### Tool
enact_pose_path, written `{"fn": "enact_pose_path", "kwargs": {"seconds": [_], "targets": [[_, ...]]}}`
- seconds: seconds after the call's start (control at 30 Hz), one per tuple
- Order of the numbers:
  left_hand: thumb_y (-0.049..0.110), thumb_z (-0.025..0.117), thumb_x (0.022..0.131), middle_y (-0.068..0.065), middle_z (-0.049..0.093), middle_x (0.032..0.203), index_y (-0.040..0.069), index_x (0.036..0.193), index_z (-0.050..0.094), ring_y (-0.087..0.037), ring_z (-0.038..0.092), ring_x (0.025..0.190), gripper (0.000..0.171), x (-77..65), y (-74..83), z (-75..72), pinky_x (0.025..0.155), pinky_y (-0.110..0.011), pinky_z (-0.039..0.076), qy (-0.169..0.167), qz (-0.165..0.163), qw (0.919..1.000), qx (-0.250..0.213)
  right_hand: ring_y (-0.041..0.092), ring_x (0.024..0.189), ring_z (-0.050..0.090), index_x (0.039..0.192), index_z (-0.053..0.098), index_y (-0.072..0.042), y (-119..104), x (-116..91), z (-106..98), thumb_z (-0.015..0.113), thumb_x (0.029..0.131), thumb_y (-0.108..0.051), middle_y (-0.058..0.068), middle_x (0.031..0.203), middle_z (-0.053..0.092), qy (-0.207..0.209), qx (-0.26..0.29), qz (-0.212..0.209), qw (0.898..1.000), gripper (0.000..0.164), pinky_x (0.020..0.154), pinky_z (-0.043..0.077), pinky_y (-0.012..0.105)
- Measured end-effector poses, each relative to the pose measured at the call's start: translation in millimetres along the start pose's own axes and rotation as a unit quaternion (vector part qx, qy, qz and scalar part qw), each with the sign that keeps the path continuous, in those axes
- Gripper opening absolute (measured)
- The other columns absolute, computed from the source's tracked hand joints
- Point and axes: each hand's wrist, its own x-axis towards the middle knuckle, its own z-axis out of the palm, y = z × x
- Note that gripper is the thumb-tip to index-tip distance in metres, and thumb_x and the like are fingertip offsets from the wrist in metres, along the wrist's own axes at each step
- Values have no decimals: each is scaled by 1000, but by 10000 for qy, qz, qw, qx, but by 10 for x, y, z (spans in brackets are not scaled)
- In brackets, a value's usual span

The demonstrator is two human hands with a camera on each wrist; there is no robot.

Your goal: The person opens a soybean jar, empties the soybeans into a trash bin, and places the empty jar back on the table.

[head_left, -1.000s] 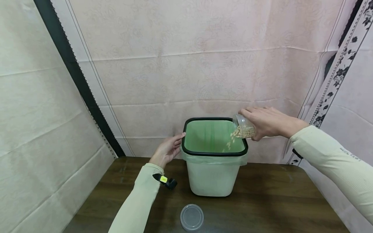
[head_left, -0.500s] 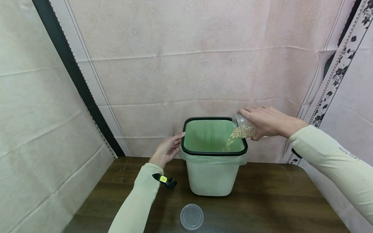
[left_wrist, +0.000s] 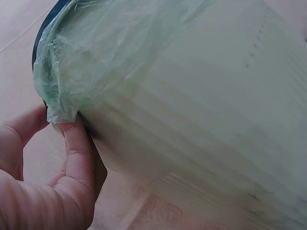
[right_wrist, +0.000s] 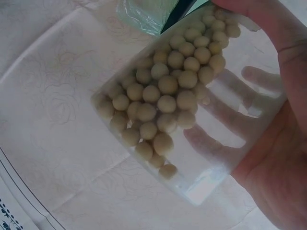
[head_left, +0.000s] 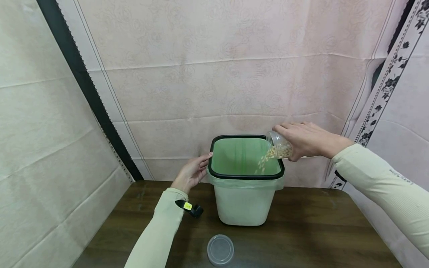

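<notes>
Pale beans [head_left: 272, 153] spilled from a tipped jar [head_left: 277, 141] into a bin [head_left: 244, 204].
Head: the jar lay nearly on its side in the closed right grip [head_left: 306, 139], its long axis running leftward and its mouth over the bin's right rim; the left grip [head_left: 193, 172] held the opposite edge, farther from the jar. A lid [head_left: 220, 250] rested on the desk [head_left: 318, 223] in front. Left wrist: thumb and finger pinched the bin's edge at the overhanging liner [left_wrist: 110, 52], seen less fully from the head. Right wrist: fingers showed through the clear wall, wrapped round the jar, with many beans inside; the falling stream was out of sight.
</notes>
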Motion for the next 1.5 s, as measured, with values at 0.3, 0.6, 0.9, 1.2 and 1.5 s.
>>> {"fn": "enact_pose_path", "kwargs": {"seconds": [0.3, 0.6, 0.9, 1.2, 1.5], "targets": [[12, 74, 100, -3, 76, 91, 4, 111, 69, -9, 74, 79, 14, 10, -1, 0, 75, -20, 63, 36, -17, 10000, -28, 34, 109, 65, 136, 57, -10, -10, 8, -20, 97, 61, -26, 11, 121, 66, -40, -95, 63, 9999, 87, 84, 58, 60], [13, 75, 100, -2, 76, 91, 4, 111, 68, -9, 74, 79, 16, 3, 3, 2, 75, -20, 63, 32, -4, 10000, -1, 37, 115, 64, 140, 55, -8, -28, 17, -36, 97, 61, -26, 15, 128, 65, -95, -137, 127, 9998, 91, 89, 56, 63], [12, 74, 101, -3, 77, 92, 4, 116, 67, -9, 74, 79, 19, 12, 12, -2, 75, -20, 63, 54, -18, 10000, -33, 41, 122, 62, 145, 53, -5, -42, 20, -46, 98, 62, -26, 19, 134, 63, -175, -181, 147, 9996, 96, 95, 53, 67], [13, 74, 100, -3, 76, 94, 3, 118, 67, -9, 74, 80, 22, 12, -10, -9, 76, -20, 63, 71, -16, 10000, 8, 39, 115, 64, 141, 54, -6, -31, 3, 28, 99, 64, -30, 17, 127, 65, -90, -349, -50, 9993, 93, 90, 55, 65], [13, 75, 100, -3, 76, 93, 3, 115, 68, -9, 74, 79, 20, 8, -6, 0, 74, -21, 63, 84, -4, 10000, 9, 39, 112, 66, 139, 55, -7, -20, 21, 15, 101, 61, -31, 16, 124, 66, -3, -383, -141, 9992, 94, 89, 55, 67]]}}
